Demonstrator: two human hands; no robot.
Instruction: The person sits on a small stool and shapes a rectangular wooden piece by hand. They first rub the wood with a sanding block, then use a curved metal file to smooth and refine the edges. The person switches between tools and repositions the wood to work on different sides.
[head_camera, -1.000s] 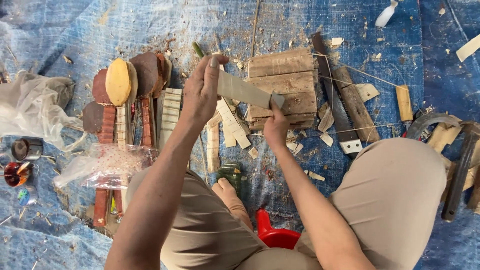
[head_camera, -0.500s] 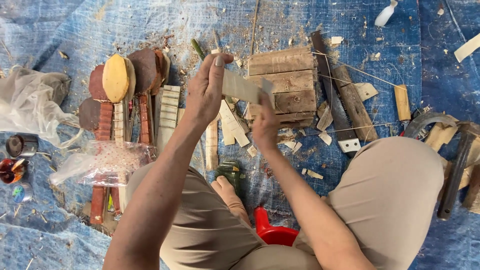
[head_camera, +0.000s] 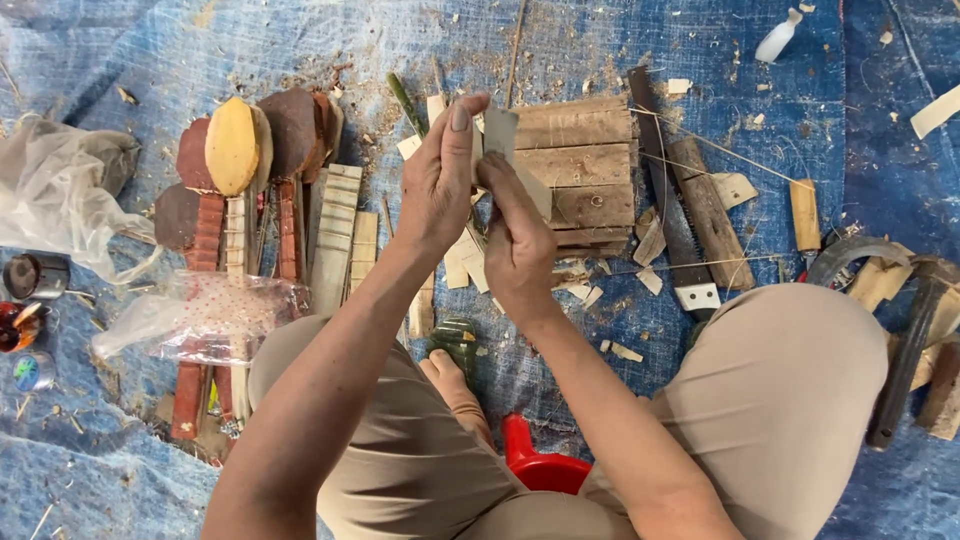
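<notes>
Down in the head view, both hands meet above the blue tarp (head_camera: 700, 60), well out in front of the knees. Left hand (head_camera: 440, 185) is closed on a thin grey-brown wood strip (head_camera: 500, 135), thumb and fingers pinching its far end; right hand (head_camera: 518, 240) grips the same strip from the near side, and its fingers cover most of the lower part, so the strip's full length is hard to make out. Behind the hands lies a block of rough planks (head_camera: 585, 165), partly hidden by them. Just right of it rest a saw (head_camera: 668, 205) and a dark wooden bar (head_camera: 708, 212). To the left sits a row of small unfinished stringed instruments (head_camera: 235, 150), their near ends lost under clear plastic bags (head_camera: 200, 310) and the left thigh. At the right edge a hammer (head_camera: 905, 360) is cut off by the frame. Pale offcuts (head_camera: 465, 262) are scattered under the wrists. A red object (head_camera: 535, 465) between the legs is mostly hidden.
</notes>
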